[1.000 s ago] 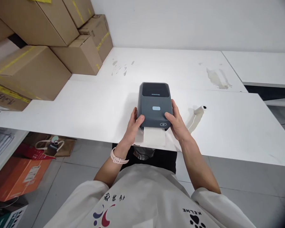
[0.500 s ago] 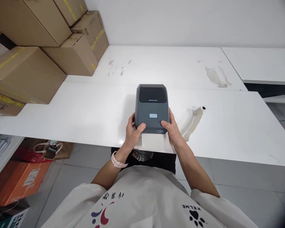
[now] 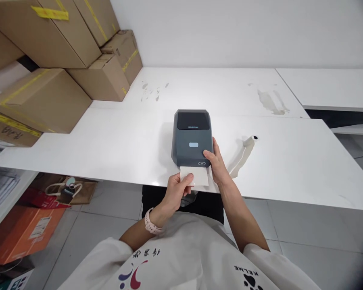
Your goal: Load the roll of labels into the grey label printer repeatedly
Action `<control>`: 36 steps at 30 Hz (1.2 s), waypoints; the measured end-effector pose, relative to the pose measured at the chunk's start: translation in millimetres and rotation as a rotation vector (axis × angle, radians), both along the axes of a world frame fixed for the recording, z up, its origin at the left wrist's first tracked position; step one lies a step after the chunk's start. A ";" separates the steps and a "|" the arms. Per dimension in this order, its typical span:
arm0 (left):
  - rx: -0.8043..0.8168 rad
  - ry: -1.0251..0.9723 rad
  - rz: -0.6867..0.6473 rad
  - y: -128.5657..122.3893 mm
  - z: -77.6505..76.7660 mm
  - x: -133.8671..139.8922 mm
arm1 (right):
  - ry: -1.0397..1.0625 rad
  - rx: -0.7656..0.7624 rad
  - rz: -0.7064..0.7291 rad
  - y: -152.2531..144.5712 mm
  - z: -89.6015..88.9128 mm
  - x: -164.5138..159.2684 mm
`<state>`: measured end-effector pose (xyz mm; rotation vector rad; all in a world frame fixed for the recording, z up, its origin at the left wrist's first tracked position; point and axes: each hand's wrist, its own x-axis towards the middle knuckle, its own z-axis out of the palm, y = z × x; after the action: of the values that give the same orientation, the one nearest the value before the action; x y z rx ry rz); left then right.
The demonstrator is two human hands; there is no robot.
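White table (image 3: 124, 137): paper (image 3: 202, 172) inside left grip (image 3: 177, 191), printer (image 3: 192, 137) beyond.

The head camera looks forward and down over the table (image 3: 124, 141).

Only brand I can make out for sure is KELME, upside down by a black paw print (image 3: 249, 280) on the white fabric shirt (image 3: 181, 245) — the characters beside its red-and-blue swirl logo (image 3: 133, 276) beat me. Boxy dark grey plastic printer (image 3: 186, 139): tiny pale lettering, too blurry. Same for the white paper label (image 3: 40, 227) on the orange cardboard box (image 3: 19, 229).
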<state>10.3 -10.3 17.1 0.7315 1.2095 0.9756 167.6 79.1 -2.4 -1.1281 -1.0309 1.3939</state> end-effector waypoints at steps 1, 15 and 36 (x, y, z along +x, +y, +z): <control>-0.002 -0.014 0.016 3.7 1.5 0.7 | 0.002 -0.015 -0.005 0.0 1.1 0.1; 0.336 0.396 0.230 13.9 -18.5 -48.7 | -0.989 0.699 0.006 -11.1 57.0 8.2; 0.551 0.235 0.191 47.9 -2.8 -28.9 | -0.534 0.444 -0.076 -23.1 21.2 8.7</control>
<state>-18.6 37.7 14.3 1.2046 1.2367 1.4399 176.3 56.0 18.8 -1.2063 -1.5645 0.7506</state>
